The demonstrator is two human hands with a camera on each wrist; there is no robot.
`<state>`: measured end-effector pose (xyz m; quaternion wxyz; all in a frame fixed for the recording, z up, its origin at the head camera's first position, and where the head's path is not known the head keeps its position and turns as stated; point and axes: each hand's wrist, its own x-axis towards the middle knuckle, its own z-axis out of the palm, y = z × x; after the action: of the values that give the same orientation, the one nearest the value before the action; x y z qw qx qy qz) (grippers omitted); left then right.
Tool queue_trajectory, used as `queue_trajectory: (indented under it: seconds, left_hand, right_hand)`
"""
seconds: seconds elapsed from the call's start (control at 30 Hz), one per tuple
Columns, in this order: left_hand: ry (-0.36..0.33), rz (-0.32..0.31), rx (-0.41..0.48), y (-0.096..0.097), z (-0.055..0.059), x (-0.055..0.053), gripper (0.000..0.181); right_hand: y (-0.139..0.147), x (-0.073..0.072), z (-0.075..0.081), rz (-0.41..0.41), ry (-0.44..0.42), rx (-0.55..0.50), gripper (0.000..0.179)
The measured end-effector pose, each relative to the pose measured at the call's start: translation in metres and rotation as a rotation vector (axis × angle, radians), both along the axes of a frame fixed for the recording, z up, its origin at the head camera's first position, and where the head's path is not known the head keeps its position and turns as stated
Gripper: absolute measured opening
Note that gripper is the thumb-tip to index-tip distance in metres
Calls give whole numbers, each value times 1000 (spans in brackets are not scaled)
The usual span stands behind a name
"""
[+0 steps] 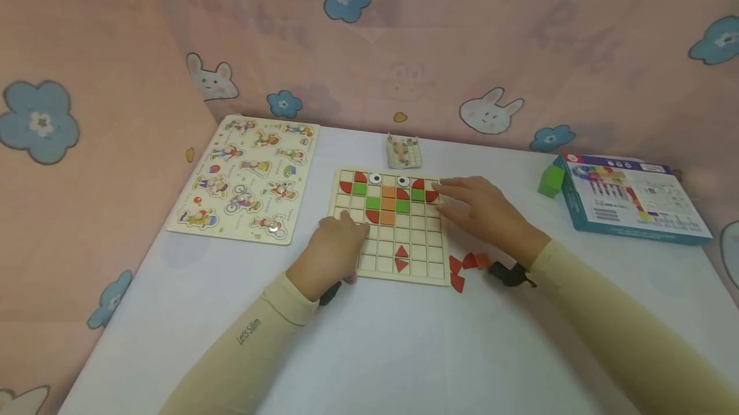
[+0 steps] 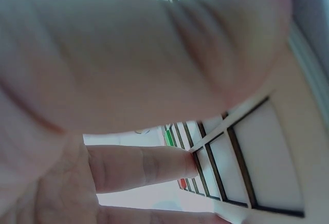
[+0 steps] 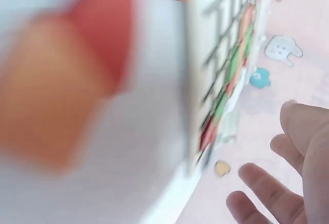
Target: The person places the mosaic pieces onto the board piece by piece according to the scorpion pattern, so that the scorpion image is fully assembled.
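Observation:
A wooden grid board (image 1: 418, 235) lies on the white table, with red, green and orange pieces and two eye pieces (image 1: 375, 178) in its upper rows. Two red triangles (image 1: 401, 251) sit lower down, points facing opposite ways. At the board's left edge is my left hand (image 1: 335, 248); the left wrist view shows straight fingers (image 2: 149, 167) reaching the grid, with the thumb across the foreground. My right hand (image 1: 476, 206) is by the upper right edge, fingers spread, nothing held. Beside the lower right edge lie loose red pieces (image 1: 458, 283) and an orange piece (image 1: 482, 261).
A small folded picture card (image 1: 404, 151) stands behind the board. To the left lies a puzzle board with printed figures (image 1: 248, 177). A green block (image 1: 551, 181) stands beside a teal-edged box (image 1: 635, 200) at the right. Patterned pink cloth (image 1: 450, 36) rises behind the table.

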<state>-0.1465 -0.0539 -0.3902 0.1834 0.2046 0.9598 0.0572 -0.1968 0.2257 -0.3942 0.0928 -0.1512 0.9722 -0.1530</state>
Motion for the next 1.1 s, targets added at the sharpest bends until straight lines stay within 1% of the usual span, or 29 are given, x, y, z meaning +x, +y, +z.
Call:
queue_trajectory:
  seconds: [0.07,0.1,0.23,0.33,0.43,0.53,0.6,0.7,0.9,1.1]
  left_hand:
    - [-4,1,-4,0,0,0,93]
    - [-4,0,-8,0,-1,0,93]
    - [1,-6,-16,-1,-2,-1,92]
    - [6,-10,-8,-2,-3,-1,92]
    - [10,-12,-4,-2,-3,-1,92]
    - [15,-16,-8,-2,-3,-1,92]
    - [18,-21,-9,-1,-3,-1,92]
    - [24,-22,-5,-1,-2,-1,92]
    - [37,-28,-7,-1,-1,0,92]
    - [29,-24,-8,-1,-2,0,90]
  right_hand:
    - [16,13,-1,-9,-20,5,58]
    - [23,19,-2,0,-22,16,58]
    - [47,45,-9,73,-4,52,55]
    - [59,62,-14,131,41,55,48]
    - [68,75,-18,159,75,35,44]
    - [75,84,-21,170,85,14,43]
    - [79,88,-24,168,91,1,42]
    - [83,89,-27,165,119,-20,42]
    - [86,83,-31,200,190,-40,41]
    - [82,77,-32,235,219,-13,35]
